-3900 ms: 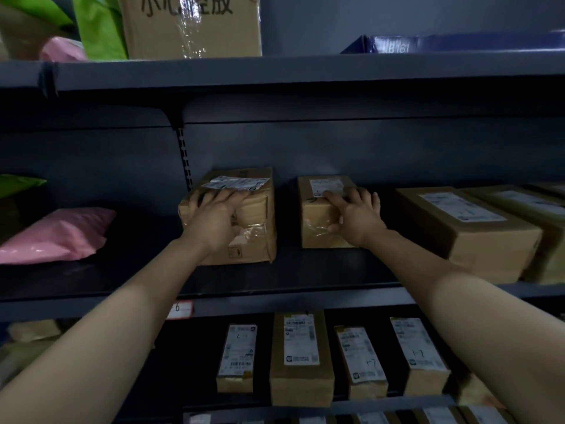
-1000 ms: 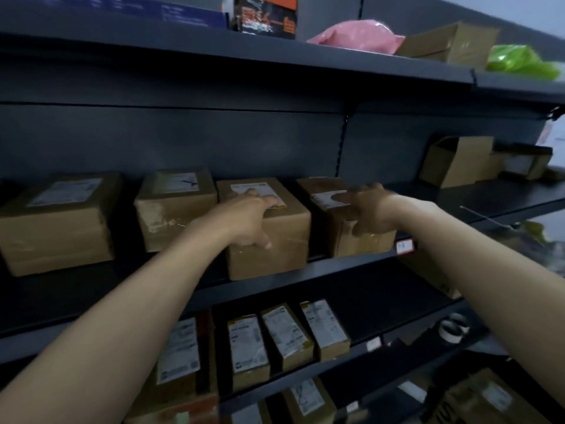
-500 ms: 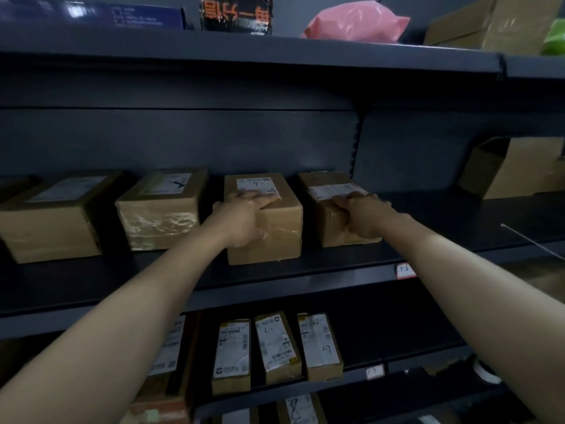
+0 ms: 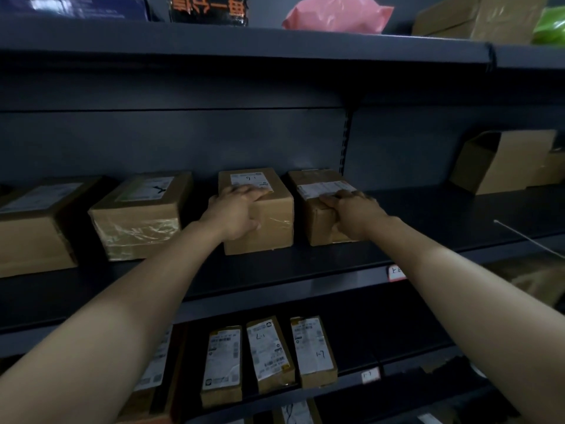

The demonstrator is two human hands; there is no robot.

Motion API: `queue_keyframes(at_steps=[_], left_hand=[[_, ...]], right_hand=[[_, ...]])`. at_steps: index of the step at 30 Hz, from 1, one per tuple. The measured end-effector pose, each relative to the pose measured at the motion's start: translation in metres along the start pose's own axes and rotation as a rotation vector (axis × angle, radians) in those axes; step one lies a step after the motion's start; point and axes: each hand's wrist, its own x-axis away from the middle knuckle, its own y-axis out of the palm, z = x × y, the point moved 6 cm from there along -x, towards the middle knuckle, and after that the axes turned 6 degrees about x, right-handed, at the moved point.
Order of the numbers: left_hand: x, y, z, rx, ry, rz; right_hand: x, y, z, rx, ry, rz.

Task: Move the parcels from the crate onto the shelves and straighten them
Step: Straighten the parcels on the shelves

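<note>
While both bare arms are reaching forward, the left hand (image 4: 235, 214) is lying over the front upper corner of a brown cardboard parcel (image 4: 263, 215) on the middle shelf (image 4: 275, 270), its fingers (image 4: 247, 191) spreading across the white shipping label on top and its thumb pressing against the front face. The right hand (image 4: 351, 214) is gripping the neighbouring cardboard parcel (image 4: 318, 191), fingers curling over its top front edge just below its label. These two parcels are sitting side by side with a narrow gap between them, both pushed back near the dark rear panel.

To the left on the same shelf, a tape-wrapped parcel (image 4: 140, 218) and a larger box (image 4: 33, 231) are resting apart from the held ones. Far to the right, an open cardboard box (image 4: 501, 163) is sitting well apart.

On the lower shelf (image 4: 397, 377), three slim labelled parcels (image 4: 269, 356) are lying in a row, close together. On the top shelf (image 4: 244, 41), a pink plastic mailer (image 4: 333, 13), a black package with orange lettering (image 4: 208, 9) and a green bag (image 4: 550, 26) are showing. The crate is out of view.
</note>
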Motion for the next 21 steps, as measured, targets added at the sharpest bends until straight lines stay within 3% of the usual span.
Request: queue_keyframes(at_steps=[13, 21], left_hand=[[0.007, 0.009, 0.009, -0.119, -0.036, 0.142], [0.017, 0.0, 0.012, -0.191, -0.092, 0.059]], right_hand=[[0.009, 0.003, 0.0, 0.085, 0.061, 0.075], [0.033, -0.004, -0.013, 0.03, 0.024, 0.261]])
